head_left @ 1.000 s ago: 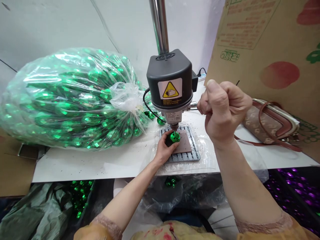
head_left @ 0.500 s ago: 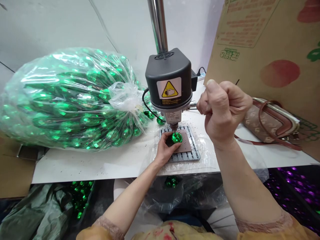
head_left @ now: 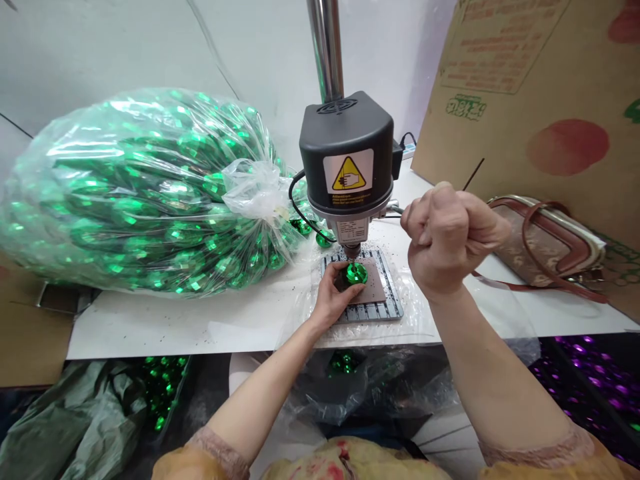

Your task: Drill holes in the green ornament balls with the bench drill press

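Observation:
A black drill press with a yellow warning label stands over a slotted metal base. Under its chuck, a shiny green faceted ball rests on a brown square pad. My left hand holds the ball from the left between thumb and fingers. My right hand is raised to the right of the drill head, its fingers wrapped round the press's lever, whose grip they mostly hide. The drill bit's tip is too small to make out clearly.
A large clear bag of green balls lies on the white table at left. A cardboard box and a patterned handbag are at right. Below the table edge are purple balls and green balls.
My right hand has moved a little lower beside the drill head. The whole view has shifted slightly. My left hand still holds the green ball on the pad.

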Available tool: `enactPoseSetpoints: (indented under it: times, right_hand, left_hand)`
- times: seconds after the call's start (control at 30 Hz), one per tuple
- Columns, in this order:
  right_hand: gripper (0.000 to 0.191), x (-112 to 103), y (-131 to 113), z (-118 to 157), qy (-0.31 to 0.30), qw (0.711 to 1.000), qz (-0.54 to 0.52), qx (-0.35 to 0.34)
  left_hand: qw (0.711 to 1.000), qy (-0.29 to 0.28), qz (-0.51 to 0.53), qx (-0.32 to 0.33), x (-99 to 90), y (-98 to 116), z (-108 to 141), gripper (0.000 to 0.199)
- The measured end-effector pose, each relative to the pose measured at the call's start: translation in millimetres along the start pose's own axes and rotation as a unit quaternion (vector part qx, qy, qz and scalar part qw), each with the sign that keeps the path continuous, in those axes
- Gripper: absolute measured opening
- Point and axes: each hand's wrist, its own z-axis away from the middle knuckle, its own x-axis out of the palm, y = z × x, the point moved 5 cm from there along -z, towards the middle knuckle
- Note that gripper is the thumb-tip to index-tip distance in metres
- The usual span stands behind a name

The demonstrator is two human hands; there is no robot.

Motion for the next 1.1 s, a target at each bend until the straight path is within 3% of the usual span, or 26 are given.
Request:
enactPoseSetpoints:
  times: [0.67,0.83,0.9,1.03,1.1]
  right_hand:
    - [0.053,-15,6,21,0.005,0.995,0.025,-0.101]
    - [0.051,-18,6,28,-0.021,0.990,-0.009,-0.139]
    - [0.052,-15,4,26,-0.014,0.993,-0.001,-0.120]
    - [0.050,-3,1,3,0.042,0.998,0.043,-0.003]
    - [0.047,7,-1,-12,0.038,0.998,0.039,0.038]
  left_hand:
    - [1.000,0.013,0.001,0.012,1.7,2,1,0.054]
    - [1.000,0.011,0.005,0.008,1.8,3,2,0.053]
    - [1.000,0.010,0.009,0.006,1.9,2,2,0.054]
    - [1.000,0.015,0.010,0.001,2.3,-1,0,0.054]
    - [1.000,0.029,-0.001,0.004,1.5,2,1,0.053]
